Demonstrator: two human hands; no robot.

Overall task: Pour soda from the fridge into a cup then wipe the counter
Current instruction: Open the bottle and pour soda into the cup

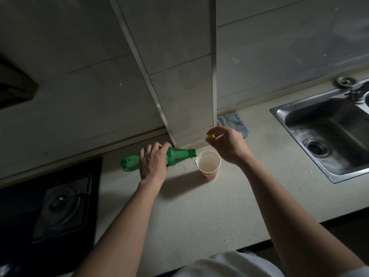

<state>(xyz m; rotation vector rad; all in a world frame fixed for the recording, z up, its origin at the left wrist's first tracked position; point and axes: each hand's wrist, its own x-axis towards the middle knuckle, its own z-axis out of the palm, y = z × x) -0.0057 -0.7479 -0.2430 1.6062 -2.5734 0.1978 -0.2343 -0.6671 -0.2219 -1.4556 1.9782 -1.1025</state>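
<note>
So the left hand (pixel 152 163) is wrapped around the middle of a green soda bottle (pixel 175 157), tipped on its side with the mouth right over the rim of a paper cup (pixel 208 164). The cup has pale liquid in it and stands on the desk (pixel 199 212) near the back edge, by the tiled pillar. The right hand (pixel 226 143) hovers just behind the cup, fingertips pinched on the yellow cap (pixel 210 136). A blue-grey rag (pixel 233 122) lies at the back edge, with the sink (pixel 327 136) off to the right and the stove (pixel 50 206) on the left.
</note>
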